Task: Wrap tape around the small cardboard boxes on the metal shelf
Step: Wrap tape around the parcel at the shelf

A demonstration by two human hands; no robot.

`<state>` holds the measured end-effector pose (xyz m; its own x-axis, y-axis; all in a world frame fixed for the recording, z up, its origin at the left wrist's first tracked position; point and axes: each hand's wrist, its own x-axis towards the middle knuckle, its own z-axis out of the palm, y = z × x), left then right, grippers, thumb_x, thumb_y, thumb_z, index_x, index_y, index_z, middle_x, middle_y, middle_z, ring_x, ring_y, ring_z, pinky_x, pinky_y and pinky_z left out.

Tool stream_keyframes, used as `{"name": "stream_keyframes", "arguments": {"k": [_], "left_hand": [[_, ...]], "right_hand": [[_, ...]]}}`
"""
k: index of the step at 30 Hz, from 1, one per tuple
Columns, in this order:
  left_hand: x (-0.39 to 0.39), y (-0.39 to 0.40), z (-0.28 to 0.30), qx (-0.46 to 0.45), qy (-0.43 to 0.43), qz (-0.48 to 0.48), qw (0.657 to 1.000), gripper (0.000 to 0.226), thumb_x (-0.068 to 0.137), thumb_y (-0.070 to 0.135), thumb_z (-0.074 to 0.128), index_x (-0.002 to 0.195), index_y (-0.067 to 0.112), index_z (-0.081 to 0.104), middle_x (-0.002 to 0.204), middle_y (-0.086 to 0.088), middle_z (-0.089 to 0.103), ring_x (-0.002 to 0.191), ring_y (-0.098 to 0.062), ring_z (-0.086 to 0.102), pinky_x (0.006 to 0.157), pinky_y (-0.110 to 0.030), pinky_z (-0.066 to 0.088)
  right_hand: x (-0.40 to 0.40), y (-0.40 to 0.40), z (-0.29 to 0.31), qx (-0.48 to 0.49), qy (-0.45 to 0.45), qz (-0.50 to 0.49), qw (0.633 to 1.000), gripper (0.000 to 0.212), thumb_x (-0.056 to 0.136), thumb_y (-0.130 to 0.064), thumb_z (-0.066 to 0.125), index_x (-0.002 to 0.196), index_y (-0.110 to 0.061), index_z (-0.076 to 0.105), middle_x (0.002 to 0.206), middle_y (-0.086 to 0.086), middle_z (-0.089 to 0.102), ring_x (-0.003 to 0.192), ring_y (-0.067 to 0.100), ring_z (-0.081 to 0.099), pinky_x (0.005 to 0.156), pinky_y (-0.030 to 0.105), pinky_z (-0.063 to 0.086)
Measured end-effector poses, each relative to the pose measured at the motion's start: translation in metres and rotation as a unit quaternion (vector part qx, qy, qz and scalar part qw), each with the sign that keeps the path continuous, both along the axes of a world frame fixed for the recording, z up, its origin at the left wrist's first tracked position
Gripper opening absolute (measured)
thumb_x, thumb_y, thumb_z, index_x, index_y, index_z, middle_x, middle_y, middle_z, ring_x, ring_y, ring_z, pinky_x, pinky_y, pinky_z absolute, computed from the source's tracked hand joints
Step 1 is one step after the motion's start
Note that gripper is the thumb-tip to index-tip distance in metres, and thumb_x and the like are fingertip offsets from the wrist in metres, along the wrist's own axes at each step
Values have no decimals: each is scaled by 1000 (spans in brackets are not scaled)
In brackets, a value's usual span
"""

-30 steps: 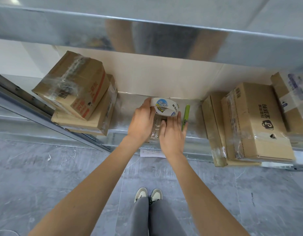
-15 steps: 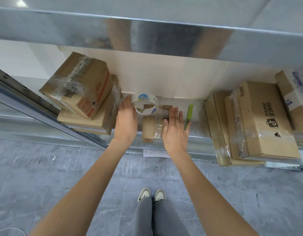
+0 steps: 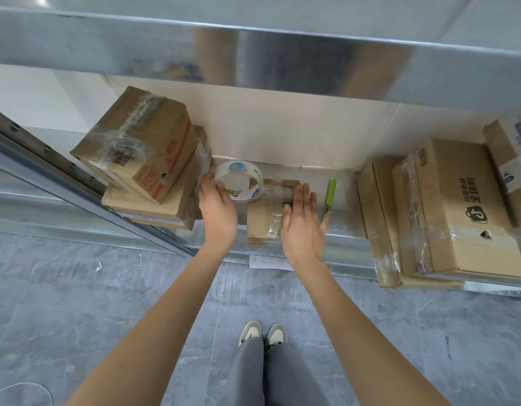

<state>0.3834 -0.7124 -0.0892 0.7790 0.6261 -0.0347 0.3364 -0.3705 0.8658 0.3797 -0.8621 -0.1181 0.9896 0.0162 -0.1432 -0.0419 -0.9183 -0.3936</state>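
A person's left hand (image 3: pixel 218 206), gripping the tape roll (image 3: pixel 239 184), is drawing it leftward off the small cardboard box (image 3: pixel 263 219) at the metal shelf (image 3: pixel 341 230) edge, stretching fresh tape, while the flat, open-fingered right hand (image 3: pixel 301 221) is pressing the box down for another wrap

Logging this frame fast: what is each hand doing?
Left hand: grips the tape roll.
Right hand: open, fingers straight, pressing on the small cardboard box.
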Motion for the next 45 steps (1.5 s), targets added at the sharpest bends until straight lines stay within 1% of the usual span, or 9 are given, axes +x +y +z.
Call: {"name": "stream_keyframes", "arguments": {"k": [4,6,11,21,29,34,38,42,45], "left_hand": [[8,-14,-3,-309,43,115,943,15,100,16,54,110,6,57,108,-13,65,101,-29,60,91,-35,49],[10,-18,-4,-378,36,131,916,10,99,16,57,102,7,62,96,-11,68,94,-30,64,89,-39,54],[12,-18,-7,-365,9,125,923,8,97,15,60,89,18,60,101,-12,68,103,-34,67,93,-45,55],[29,0,-21,-260,56,67,962,36,95,29,62,118,2,61,113,-21,68,104,-38,66,91,-50,54],[36,-17,-25,-133,58,151,978,36,98,34,53,125,11,57,122,-10,67,112,-33,60,80,-27,35],[36,-11,-31,-197,14,144,970,31,100,26,52,126,9,57,120,-12,67,109,-30,63,90,-33,51],[37,-17,-29,-347,-34,163,923,22,99,13,55,120,9,57,100,-3,67,86,-17,67,64,-20,56],[36,-22,-31,-381,11,143,913,16,95,15,61,109,8,61,112,-10,69,95,-21,66,91,-36,54],[35,-17,-33,-391,7,158,907,24,96,18,61,116,4,61,117,-17,68,107,-32,66,97,-46,53]], "right_hand": [[0,-1,0,-36,-17,17,999,55,105,-31,19,155,-15,6,163,-2,3,150,14,-1,118,54,1],[1,-3,0,-52,-33,28,998,55,104,-30,21,155,-13,8,163,-1,5,150,14,0,118,55,1],[2,3,0,-61,-59,104,991,56,101,-19,31,154,-11,14,162,1,10,150,16,4,118,53,-1],[6,-1,4,-66,-31,130,989,59,105,-39,23,155,-11,9,163,3,4,150,14,-2,119,47,-3],[6,-1,5,-62,-35,134,988,61,104,-41,25,155,-10,10,163,4,5,150,15,-1,119,44,-2],[5,-2,3,-51,-41,130,989,61,104,-40,29,154,-10,12,163,5,7,150,16,1,119,44,-1],[4,-1,2,-49,-41,125,990,60,104,-39,29,154,-9,13,162,6,7,150,17,1,119,45,0],[4,0,2,-49,-42,122,990,60,104,-38,29,154,-9,13,162,6,8,150,17,2,119,45,1],[5,1,2,-53,-44,123,990,60,104,-39,28,154,-9,13,162,5,8,150,17,1,119,45,1]]}}
